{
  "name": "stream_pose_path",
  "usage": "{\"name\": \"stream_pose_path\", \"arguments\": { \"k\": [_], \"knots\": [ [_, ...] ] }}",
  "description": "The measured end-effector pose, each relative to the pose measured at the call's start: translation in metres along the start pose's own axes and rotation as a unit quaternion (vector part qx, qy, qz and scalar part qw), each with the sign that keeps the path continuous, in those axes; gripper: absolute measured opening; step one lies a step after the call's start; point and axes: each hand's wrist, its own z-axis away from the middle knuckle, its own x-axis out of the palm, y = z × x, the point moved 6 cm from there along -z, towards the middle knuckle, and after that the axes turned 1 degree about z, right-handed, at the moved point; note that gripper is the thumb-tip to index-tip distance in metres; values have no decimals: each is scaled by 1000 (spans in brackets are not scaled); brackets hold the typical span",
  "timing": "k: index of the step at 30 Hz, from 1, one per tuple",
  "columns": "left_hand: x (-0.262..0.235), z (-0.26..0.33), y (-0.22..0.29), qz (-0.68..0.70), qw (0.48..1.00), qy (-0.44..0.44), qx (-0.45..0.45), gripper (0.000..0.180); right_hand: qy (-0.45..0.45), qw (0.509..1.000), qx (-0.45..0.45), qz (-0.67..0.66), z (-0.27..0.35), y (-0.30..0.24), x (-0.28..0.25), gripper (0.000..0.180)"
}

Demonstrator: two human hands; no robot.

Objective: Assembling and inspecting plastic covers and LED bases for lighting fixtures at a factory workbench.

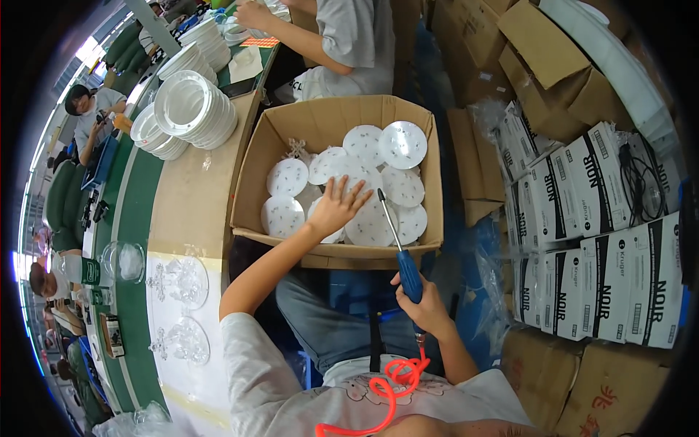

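A cardboard box (247, 160) in front of me holds several round white discs (282, 216) with small marks on their faces. My left hand (339, 207) lies palm down over the discs near the box's middle, fingers spread; it appears to touch one of them. My right hand (426, 306), at the box's near side, is closed around the blue handle of an air tool (410, 277) with a long, thin metal rod. Its dark tip hangs over the discs, just right of my left fingertips. From its rear fitting runs a coiled orange-red hose (397, 379), trailing across my lap.
Left is a long table (171, 197) with stacked white round rings (193, 109) and two clear decorative pieces (186, 282). Another person (349, 44) works beyond the box. Stacked white cartons (561, 197) and brown boxes (539, 371) line my right. More people sit far left.
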Motion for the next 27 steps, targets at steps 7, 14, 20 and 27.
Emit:
{"name": "stream_pose_path", "arguments": {
  "k": [7, 14, 20, 27],
  "knots": [
    [-23, 49, -119, 324, 844, 59, -423, 40, 11, 999, 28, -34, -9, 4, -5, 15],
    [30, 116, -117, 856, 44, 261, -444, 39, -28, 1000, 5, 3, -36, 3, 12, 18],
    [42, 88, -90, 868, -278, 339, -235, 46, -28, 998, 55, -7, -72, 35, 28, 16],
    [1, 87, -127, 862, -65, 414, -285, 53, -96, 990, 22, -102, -62, -31, 26, 14]
  ]
}}
